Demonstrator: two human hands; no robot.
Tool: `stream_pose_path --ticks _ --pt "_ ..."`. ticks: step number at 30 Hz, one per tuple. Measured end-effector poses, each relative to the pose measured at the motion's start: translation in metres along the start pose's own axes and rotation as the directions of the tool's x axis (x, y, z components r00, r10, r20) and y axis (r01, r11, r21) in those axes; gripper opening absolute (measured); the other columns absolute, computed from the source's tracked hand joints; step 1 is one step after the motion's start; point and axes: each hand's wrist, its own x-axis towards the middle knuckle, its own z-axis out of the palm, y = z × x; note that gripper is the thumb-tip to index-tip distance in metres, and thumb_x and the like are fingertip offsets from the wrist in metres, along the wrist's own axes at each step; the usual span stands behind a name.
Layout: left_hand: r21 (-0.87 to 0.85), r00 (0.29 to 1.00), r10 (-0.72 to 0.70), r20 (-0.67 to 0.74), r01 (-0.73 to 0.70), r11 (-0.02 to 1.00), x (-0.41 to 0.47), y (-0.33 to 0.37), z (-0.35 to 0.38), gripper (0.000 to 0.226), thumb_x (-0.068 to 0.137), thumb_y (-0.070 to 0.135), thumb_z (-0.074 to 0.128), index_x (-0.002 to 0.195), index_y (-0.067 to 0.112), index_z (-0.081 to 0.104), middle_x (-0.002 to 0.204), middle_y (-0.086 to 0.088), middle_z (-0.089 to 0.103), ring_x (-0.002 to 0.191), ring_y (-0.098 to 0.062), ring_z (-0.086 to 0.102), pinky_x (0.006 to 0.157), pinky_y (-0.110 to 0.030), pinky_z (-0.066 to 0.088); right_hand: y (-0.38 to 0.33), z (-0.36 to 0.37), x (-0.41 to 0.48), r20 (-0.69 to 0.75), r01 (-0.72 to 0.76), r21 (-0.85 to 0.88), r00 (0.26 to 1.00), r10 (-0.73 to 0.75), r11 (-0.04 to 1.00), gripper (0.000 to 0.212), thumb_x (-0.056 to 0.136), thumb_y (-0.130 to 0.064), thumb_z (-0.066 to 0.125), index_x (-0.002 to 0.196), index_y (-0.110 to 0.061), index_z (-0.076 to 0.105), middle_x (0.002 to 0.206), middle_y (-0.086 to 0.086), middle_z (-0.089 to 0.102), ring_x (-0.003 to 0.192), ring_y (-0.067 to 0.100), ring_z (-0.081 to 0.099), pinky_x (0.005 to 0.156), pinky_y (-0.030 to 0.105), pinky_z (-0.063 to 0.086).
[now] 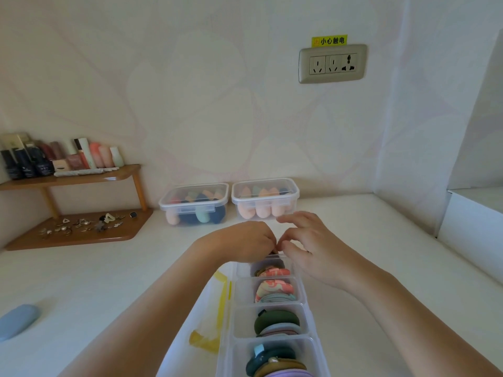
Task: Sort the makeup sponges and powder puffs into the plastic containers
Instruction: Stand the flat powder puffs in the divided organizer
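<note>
At the far end of the divided organizer (241, 321), the left hand (245, 240) is curled, its fingertips pinching what looks like the dark edge of a powder puff (273, 251) over the last compartment. The right hand (307, 246) hovers just beside it, fingers loosely spread and holding nothing I can make out. To do this step well, I would slide the puff in on edge, as its neighbours are, using the free hand to part the stack so nothing buckles. The round, flat powder puffs (275, 288) fill each cell in rows: patterned pink, then dark green, then teal and olive nearest the person. Behind the organizer, two lidded clear boxes (295, 197) against the wall hold peach, mint and navy teardrop makeup sponges (262, 209).
</note>
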Motion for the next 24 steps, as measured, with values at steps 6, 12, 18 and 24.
stream_pose_path --ticks 6,12,18,24 --pt "0.034 1.0 0.006 0.027 -0.006 0.999 0.0 0.0 0.003 0.035 0.098 0.017 0.036 0.11 0.0 0.064 0.11 -0.015 0.064 0.086 -0.018 0.051 0.082 -0.028 0.041 -0.003 -0.001 -0.003 0.071 -0.023 -0.033 0.997 0.026 0.999 0.028 0.095 -0.035 0.046 0.113 -0.02 0.063 0.151 -0.013 0.028 0.141 0.001 0.004 0.111 0.024 0.018" --pt "-0.089 0.985 0.07 -0.159 -0.085 0.992 -0.01 -0.007 -0.006 0.021 0.088 0.024 0.06 0.101 0.015 0.073 0.099 0.002 0.072 0.082 -0.01 0.065 0.076 -0.019 0.05 -0.002 -0.001 -0.003 0.139 -0.052 0.021 0.989 0.049 0.998 0.031 0.099 -0.036 0.041 0.116 -0.024 0.064 0.153 -0.012 0.026 0.143 0.003 0.002 0.113 0.027 0.012" --pt "-0.102 0.996 0.079 -0.04 -0.082 0.991 -0.028 -0.015 -0.025 0.025 0.087 0.011 0.06 0.108 0.019 0.071 0.106 0.007 0.071 0.089 -0.005 0.064 0.086 -0.018 0.048 -0.003 0.0 -0.001 0.222 -0.073 0.06 0.973 0.058 0.996 0.035 0.101 -0.03 0.034 0.122 -0.027 0.063 0.153 -0.013 0.026 0.142 0.003 0.006 0.112 0.026 0.012" --pt "-0.186 0.993 0.117 -0.021 -0.119 0.975 -0.025 -0.023 -0.023 0.022 0.086 0.01 0.062 0.104 0.021 0.07 0.103 0.006 0.071 0.095 -0.007 0.065 0.093 -0.023 0.048 -0.001 0.008 0.001 0.231 -0.071 0.089 0.972 0.049 0.994 0.036 0.098 -0.044 0.039 0.121 -0.028 0.062 0.15 -0.013 0.03 0.141 0.004 0.01 0.114 0.03 0.015"
